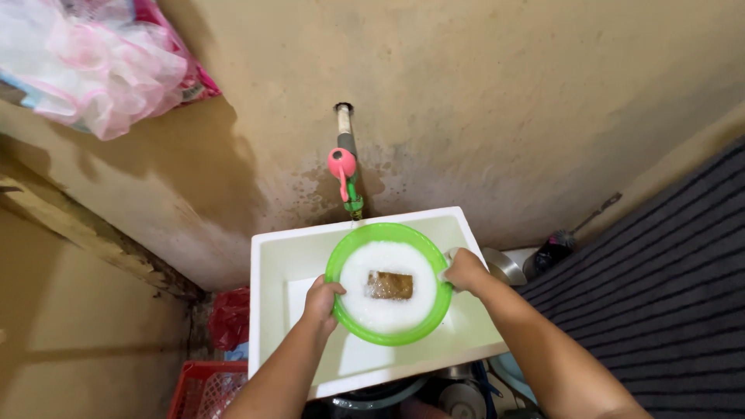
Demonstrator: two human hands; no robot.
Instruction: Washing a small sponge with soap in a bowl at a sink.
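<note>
A round green plastic basin (353, 250) full of white foam is held over a white rectangular tub (268, 291). A brown rectangular piece, perhaps a sponge (389, 285), lies in the foam at the middle. My left hand (321, 301) grips the basin's left rim. On the right rim my right hand (464, 269) holds on, with something white under the fingers. A wall tap with a pink handle (343, 168) hangs just above the basin's far edge.
Stained beige wall behind the tub. Pink and white plastic bags (101, 66) hang at top left. A red crate (203, 388) and a red bag (230, 316) sit lower left. Metal pots (504, 265) and a brush (560, 242) lie right, beside a dark striped surface (667, 295).
</note>
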